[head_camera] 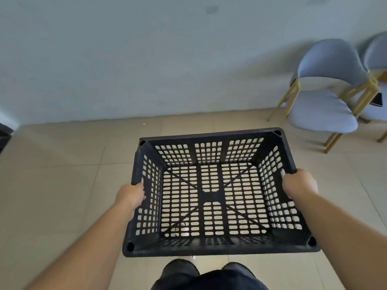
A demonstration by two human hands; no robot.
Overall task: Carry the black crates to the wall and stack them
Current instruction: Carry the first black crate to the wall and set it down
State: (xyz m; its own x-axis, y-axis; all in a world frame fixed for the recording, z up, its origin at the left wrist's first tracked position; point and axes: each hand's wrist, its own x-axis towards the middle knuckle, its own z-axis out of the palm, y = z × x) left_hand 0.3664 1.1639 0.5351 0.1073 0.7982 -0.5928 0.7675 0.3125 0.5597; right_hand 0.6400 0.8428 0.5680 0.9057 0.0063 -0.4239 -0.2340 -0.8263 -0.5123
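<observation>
An empty black crate (pixel 211 251) with perforated walls and floor hangs in the air in front of me, roughly level, open side up. My left hand (pixel 130 194) grips its left rim, fingers wrapped over the edge. My right hand (pixel 299 182) grips the right rim the same way. The pale wall (pixel 146 59) stands ahead, its base a short stretch of beige tiled floor (pixel 52 164) beyond the crate's far edge. No other crates show in the head view.
Two grey-blue upholstered chairs (pixel 322 101) with gold legs stand against the wall at the right. A dark object (pixel 4 135) juts in at the left edge. My legs in dark shorts (pixel 207 277) show below the crate.
</observation>
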